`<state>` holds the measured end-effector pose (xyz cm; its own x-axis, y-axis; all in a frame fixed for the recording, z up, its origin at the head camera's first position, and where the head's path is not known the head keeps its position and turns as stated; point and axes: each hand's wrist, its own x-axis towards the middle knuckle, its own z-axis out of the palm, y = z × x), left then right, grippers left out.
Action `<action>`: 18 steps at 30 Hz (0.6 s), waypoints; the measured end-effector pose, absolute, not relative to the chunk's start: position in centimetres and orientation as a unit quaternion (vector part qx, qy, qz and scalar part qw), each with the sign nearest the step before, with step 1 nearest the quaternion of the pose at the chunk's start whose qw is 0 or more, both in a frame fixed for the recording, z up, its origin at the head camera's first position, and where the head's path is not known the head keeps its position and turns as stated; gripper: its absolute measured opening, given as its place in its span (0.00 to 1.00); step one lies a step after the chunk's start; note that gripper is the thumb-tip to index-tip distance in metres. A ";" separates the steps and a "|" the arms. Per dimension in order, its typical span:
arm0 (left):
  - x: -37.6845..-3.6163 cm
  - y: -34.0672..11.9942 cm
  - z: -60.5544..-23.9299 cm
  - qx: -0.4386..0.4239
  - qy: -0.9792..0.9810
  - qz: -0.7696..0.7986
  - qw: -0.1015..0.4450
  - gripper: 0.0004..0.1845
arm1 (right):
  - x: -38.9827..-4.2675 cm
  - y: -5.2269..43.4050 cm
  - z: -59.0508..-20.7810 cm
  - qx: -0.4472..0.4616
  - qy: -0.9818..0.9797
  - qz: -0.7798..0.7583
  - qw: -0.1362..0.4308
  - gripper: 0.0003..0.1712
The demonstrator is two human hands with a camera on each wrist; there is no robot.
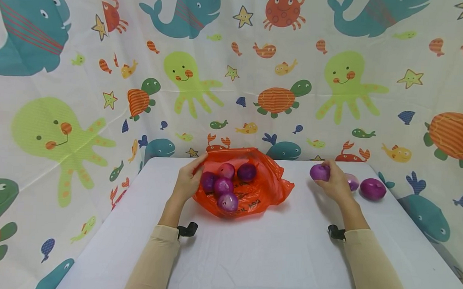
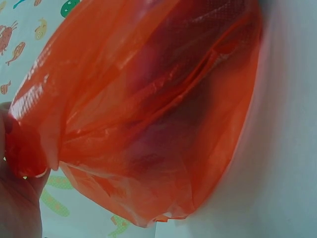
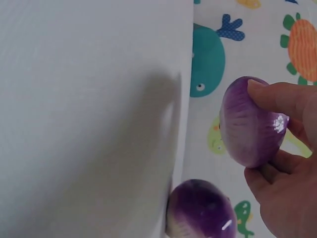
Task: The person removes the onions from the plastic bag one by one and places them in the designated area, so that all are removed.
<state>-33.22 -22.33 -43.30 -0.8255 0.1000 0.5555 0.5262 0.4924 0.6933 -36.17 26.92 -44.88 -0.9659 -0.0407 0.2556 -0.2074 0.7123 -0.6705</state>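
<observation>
Onions, purple, round, glossy-skinned: five lie in the orange plastic bag (image 1: 253,188) at table (image 1: 250,257) centre; two (image 1: 372,188) rest on the white cloth at 2 o'clock, one half hidden behind the right hand (image 1: 336,183), whose fingers curl around a held onion (image 1: 319,172) above the table. Left hand (image 1: 187,181) pinches the bag's crinkled, translucent rim at 9 o'clock. Judged partway through: whether onions are going in or coming out cannot be told.
</observation>
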 end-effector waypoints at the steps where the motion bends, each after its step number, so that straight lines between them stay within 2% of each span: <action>1: -33.2 -22.3 -43.3 -0.188 -0.833 -0.468 0.227 0.26 | -36.2 27.0 -44.9 0.068 -0.921 0.368 0.108 0.35; 9: -33.1 -22.3 -43.2 -0.186 -0.832 -0.472 0.225 0.27 | -36.2 27.4 -45.3 0.062 -0.934 0.346 0.067 0.37; 18: -33.1 -22.3 -43.2 -0.188 -0.832 -0.470 0.226 0.27 | -36.2 27.7 -45.6 0.073 -0.945 0.311 0.065 0.35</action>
